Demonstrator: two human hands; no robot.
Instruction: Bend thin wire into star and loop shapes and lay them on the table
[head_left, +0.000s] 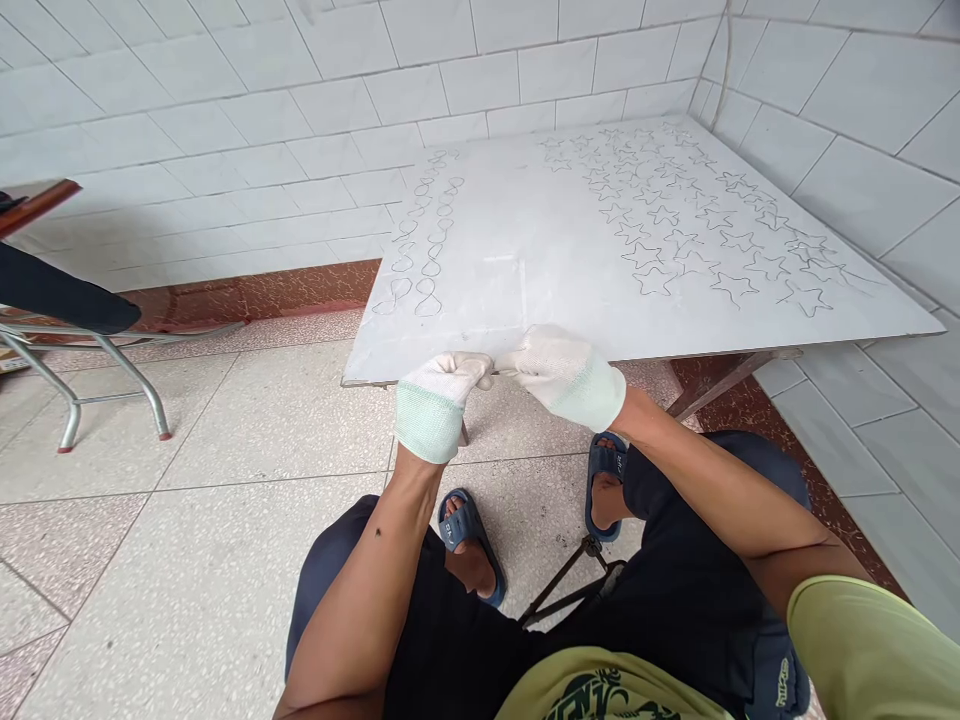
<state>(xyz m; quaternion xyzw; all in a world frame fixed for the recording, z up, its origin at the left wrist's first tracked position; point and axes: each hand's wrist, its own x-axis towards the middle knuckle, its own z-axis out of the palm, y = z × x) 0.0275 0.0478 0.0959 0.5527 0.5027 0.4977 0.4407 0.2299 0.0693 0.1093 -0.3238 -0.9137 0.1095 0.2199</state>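
Holding my left hand (441,400) and my right hand (561,372) close together in white gloves, in the head view, I have the fingers of both bent in and pinched closed over the near edge of the white table (559,290), but I cannot tell what they grip because it is too small. The thin wire stars (682,241) lie spread over the right side, from the far edge down toward the near edge, and the twisty wire loops (428,291) lie in two rows by the left edge.
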